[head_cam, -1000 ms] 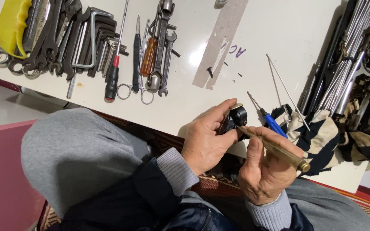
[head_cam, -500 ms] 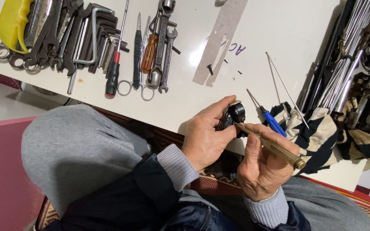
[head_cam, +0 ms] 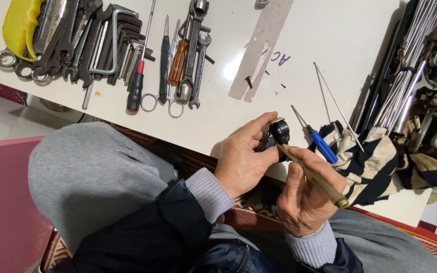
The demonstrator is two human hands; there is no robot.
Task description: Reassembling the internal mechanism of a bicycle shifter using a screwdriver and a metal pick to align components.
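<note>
Head view: left hand (head_cam: 244,162) pinches black part (head_cam: 278,134), right hand (head_cam: 304,197) angles screwdriver (head_cam: 312,177).

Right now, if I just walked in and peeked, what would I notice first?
Probably the left hand pinching a small black part while the right hand pokes a brass-handled tool into it, at the white table's near edge. Next, the row of wrenches and screwdrivers along the far left, beside a yellow handle. At the right lies a striped cloth.
</note>
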